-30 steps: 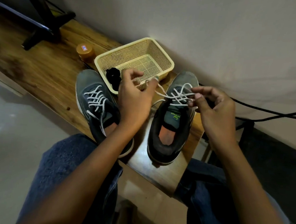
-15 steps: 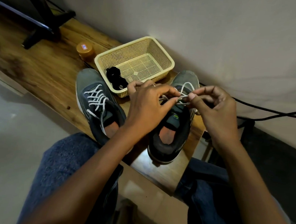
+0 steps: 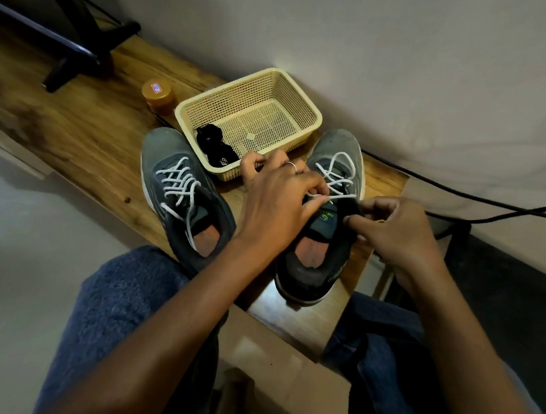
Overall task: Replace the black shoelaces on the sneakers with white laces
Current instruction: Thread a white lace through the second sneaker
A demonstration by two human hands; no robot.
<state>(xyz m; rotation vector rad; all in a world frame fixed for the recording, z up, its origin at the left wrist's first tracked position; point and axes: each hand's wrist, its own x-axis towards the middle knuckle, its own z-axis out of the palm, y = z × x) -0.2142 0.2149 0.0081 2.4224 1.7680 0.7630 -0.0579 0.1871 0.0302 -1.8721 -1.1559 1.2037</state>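
Two grey suede sneakers sitting just in front of the cream plastic basket. Left hand, now dropped from the basket onto the right-side sneaker, pinching its white lace; right hand gripping the collar. Lacing nearing completion.

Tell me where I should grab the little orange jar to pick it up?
Grab the orange jar around its round sides, just under the lid, with your hand coming down from above. It stands upright on the wooden table, so the top is free. Come from the left or front: the basket sits close on its right, leaving little room for fingers there.
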